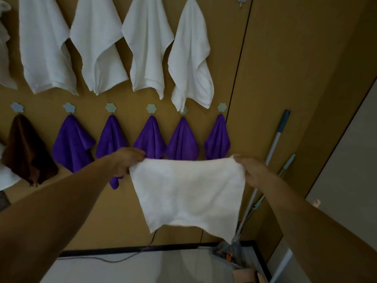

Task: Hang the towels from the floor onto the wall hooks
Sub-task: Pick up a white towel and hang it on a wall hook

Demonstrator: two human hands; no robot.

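A white towel [188,193] hangs spread flat in front of the wall, held by its two upper corners. My left hand [127,161] pinches the left corner and my right hand [252,170] pinches the right corner. Behind it, several purple towels [182,140] and a brown towel [25,150] hang from a lower row of flower-shaped hooks [222,107]. Several white towels [189,58] hang in the row above. At the top right, one hook [241,0] has nothing on it.
Two mop or broom handles [275,139] lean against the wooden wall at the right. A cable [114,260] runs along the floor by the dark baseboard. Clutter and a box [242,268] sit in the lower right corner.
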